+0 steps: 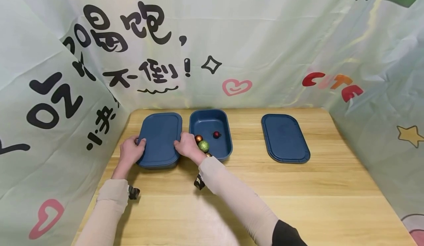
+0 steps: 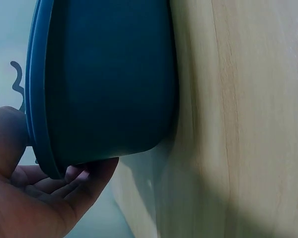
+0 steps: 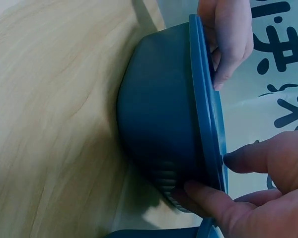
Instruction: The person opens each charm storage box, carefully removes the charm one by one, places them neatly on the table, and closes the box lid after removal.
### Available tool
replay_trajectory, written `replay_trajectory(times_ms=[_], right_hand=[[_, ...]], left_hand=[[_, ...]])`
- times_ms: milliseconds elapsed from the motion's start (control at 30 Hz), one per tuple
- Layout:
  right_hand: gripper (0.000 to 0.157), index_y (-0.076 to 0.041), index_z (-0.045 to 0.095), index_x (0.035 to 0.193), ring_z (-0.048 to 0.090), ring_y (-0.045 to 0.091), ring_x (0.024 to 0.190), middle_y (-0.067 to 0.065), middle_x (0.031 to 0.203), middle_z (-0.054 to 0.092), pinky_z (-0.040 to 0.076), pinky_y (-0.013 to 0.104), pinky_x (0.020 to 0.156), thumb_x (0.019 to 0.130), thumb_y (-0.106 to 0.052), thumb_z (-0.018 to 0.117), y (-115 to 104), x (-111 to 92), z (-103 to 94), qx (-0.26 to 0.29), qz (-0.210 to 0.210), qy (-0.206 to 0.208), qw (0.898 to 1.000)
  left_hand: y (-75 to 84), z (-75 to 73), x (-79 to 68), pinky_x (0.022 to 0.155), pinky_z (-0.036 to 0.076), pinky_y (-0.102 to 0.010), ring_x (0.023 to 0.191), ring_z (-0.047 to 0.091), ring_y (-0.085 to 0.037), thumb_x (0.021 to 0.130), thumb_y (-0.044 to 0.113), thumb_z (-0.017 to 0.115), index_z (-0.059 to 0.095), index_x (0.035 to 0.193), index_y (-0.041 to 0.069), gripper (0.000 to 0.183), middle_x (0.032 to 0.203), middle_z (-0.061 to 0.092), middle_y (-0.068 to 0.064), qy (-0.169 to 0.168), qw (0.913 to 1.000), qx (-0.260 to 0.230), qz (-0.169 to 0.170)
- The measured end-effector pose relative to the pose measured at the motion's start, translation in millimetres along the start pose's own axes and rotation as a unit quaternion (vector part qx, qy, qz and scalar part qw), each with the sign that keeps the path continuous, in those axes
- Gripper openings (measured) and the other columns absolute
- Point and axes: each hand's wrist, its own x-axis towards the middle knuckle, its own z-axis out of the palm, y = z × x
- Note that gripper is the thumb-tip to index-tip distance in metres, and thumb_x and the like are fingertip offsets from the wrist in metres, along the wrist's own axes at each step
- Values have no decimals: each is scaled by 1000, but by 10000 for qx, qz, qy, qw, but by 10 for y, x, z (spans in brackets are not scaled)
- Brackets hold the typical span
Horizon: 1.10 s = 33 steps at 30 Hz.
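Note:
A blue rectangular food container (image 1: 160, 137) with its lid on stands at the back left of the table. My left hand (image 1: 132, 151) grips its left side, thumb on the lid's edge and fingers under the rim, as the left wrist view shows. On the opposite side my right hand (image 3: 268, 193) pinches the rim, its thumb on top and fingertips against the wall. Beside it is an uncovered blue container (image 1: 212, 124) holding a green glittery ball (image 1: 203, 146), a copper ball (image 1: 198, 138), a dark red ball (image 1: 216, 134) and a partly hidden gold ball (image 1: 208, 154).
A loose blue lid (image 1: 285, 138) lies flat on the right part of the wooden table (image 1: 331, 187). Printed fabric (image 1: 271, 47) hangs behind the table and along both sides. The right forearm passes close over the uncovered container's front left corner.

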Motion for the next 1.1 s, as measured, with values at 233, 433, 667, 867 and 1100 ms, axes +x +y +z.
replay_trajectory(times_ms=[233, 433, 667, 867, 1100], right_hand=[[26, -1, 69, 97, 69, 27, 86, 16, 98, 74, 57, 34, 73, 101, -25, 61, 188, 134, 102, -227, -43, 244, 9994], [28, -1, 69, 104, 72, 29, 100, 18, 106, 75, 59, 35, 80, 102, -28, 59, 301, 247, 184, -354, 63, 310, 9989], [25, 4, 65, 115, 71, 34, 108, 23, 112, 73, 59, 39, 85, 101, -18, 62, 80, -11, -10, -206, 205, 213, 9994], [42, 6, 59, 135, 68, 35, 119, 24, 125, 71, 58, 39, 94, 103, -21, 63, -1, -64, -30, -254, 461, 19, 9986], [39, 7, 61, 130, 70, 33, 106, 25, 119, 71, 58, 37, 85, 104, -20, 62, -22, -103, -88, -179, 390, -19, 9991]], left_hand=[[76, 50, 11, 102, 47, -59, 113, 63, -49, 107, 26, 55, 59, 139, -13, 51, 118, 69, -32, 54, 10000, -13, 71], [123, 95, 9, 103, 45, -59, 111, 63, -49, 107, 26, 55, 61, 136, -13, 49, 116, 69, -32, 46, 9999, 6, 108], [124, 126, 14, 98, 48, -59, 108, 65, -49, 107, 26, 54, 61, 134, -13, 48, 113, 70, -32, 34, 9996, 152, 234], [146, 129, -2, 104, 46, -63, 118, 61, -56, 107, 24, 52, 57, 136, -17, 51, 123, 66, -39, -3, 9986, 341, 411], [169, 98, 14, 105, 47, -65, 124, 58, -59, 107, 25, 50, 57, 135, -15, 49, 132, 62, -41, -200, 9976, 438, 492]])
